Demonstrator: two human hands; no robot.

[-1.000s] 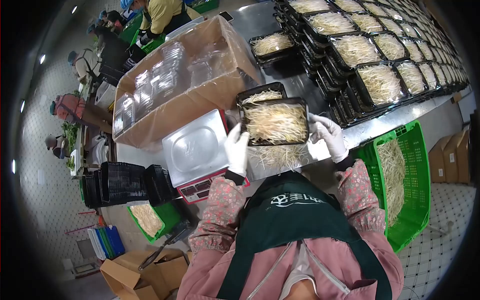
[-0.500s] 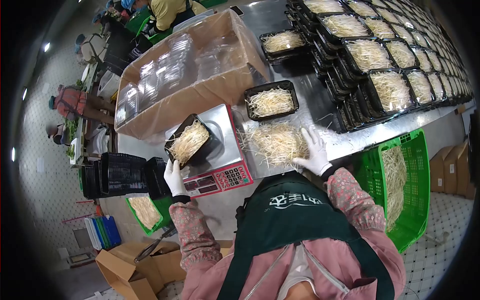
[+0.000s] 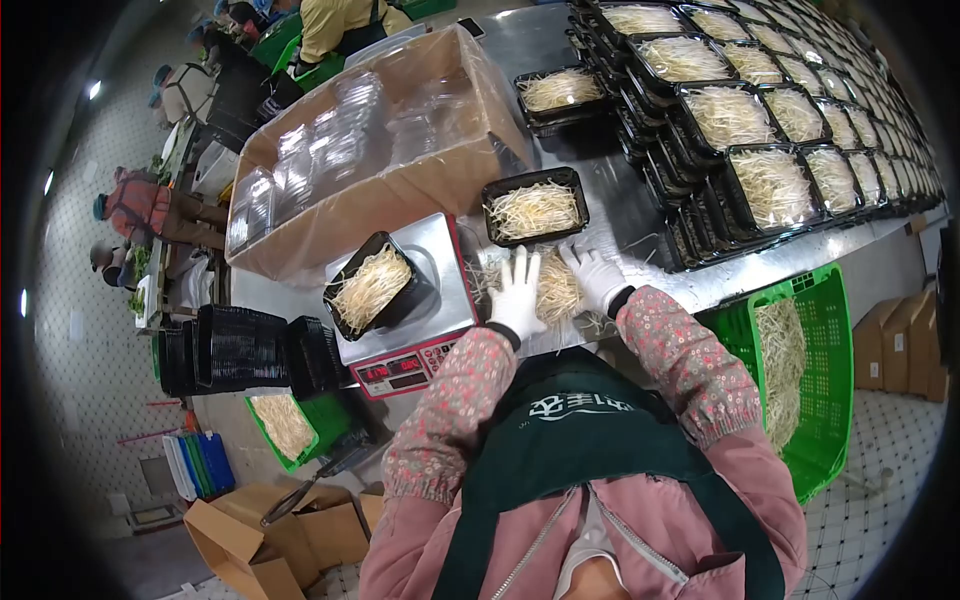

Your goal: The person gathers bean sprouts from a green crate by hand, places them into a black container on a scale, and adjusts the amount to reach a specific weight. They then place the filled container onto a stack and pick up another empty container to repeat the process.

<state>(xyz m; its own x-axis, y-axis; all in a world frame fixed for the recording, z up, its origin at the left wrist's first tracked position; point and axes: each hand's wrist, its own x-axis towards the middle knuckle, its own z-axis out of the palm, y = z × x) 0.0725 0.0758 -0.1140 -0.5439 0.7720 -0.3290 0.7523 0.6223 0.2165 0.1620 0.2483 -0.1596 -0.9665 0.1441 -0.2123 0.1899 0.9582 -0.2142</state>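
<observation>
A loose pile of bean sprouts (image 3: 558,288) lies on the metal table between my two white-gloved hands. Against its left side rests my left hand (image 3: 516,296), fingers spread and holding nothing. My right hand (image 3: 596,278) lies on the pile's right side with its fingers stretched out. Just beyond the pile is a black tray of sprouts (image 3: 535,207). Another filled black tray (image 3: 370,287) sits tilted in view on the red-edged weighing scale (image 3: 447,270), whose red digits are lit; no hand touches it.
A large cardboard box (image 3: 380,215) of clear plastic lids stands behind the scale. Filled trays (image 3: 770,190) are stacked high at right. Nested black trays (image 3: 245,350) are at left. Green crates (image 3: 820,400) of sprouts flank the table. Co-workers (image 3: 140,210) are at far left.
My left hand has left the tray on the scale and moved right to the sprout pile. My right hand has shifted left and farther onto the pile. The scale's display now shows lit.
</observation>
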